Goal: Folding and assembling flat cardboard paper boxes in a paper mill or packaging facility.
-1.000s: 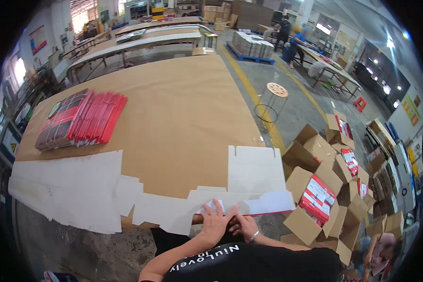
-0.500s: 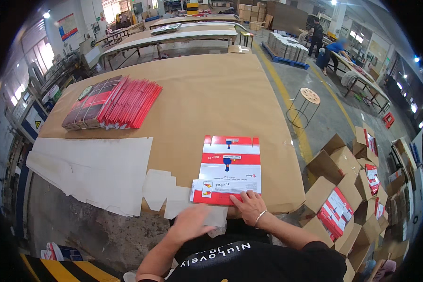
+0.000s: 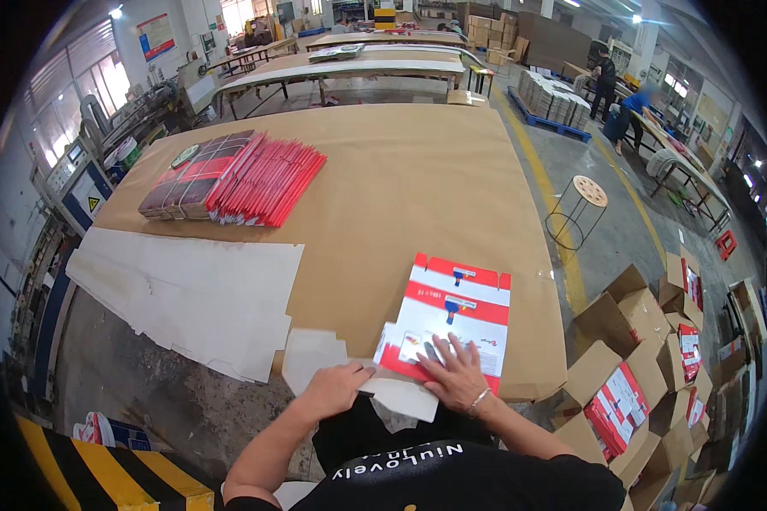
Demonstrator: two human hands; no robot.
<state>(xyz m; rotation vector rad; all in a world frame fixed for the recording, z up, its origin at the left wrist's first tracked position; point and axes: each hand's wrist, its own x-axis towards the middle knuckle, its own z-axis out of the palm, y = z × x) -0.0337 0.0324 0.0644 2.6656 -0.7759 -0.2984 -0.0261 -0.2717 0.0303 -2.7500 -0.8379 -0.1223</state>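
A flat printed carton, red and white with blue pictures, lies slightly turned at the near right of the table. My right hand rests on its lower part, fingers spread. Just left of it, my left hand is at the table's near edge. Its fingers are bent and pressed together on a white card sheet, which sticks out on both sides of the hand. The fingertips' underside is hidden. Part of the sheet overhangs the edge beside the carton.
The table has a brown paper cover. A tied bundle of folded red cartons lies at the far left, behind a large white sheet. Open cardboard boxes with printed cartons stand right, near a stool. Two people are far right.
The printed carton has turned a little, and my right hand has gone from its near edge onto its face. My left hand has stopped blurring and closed on the white sheet. The view has shifted.
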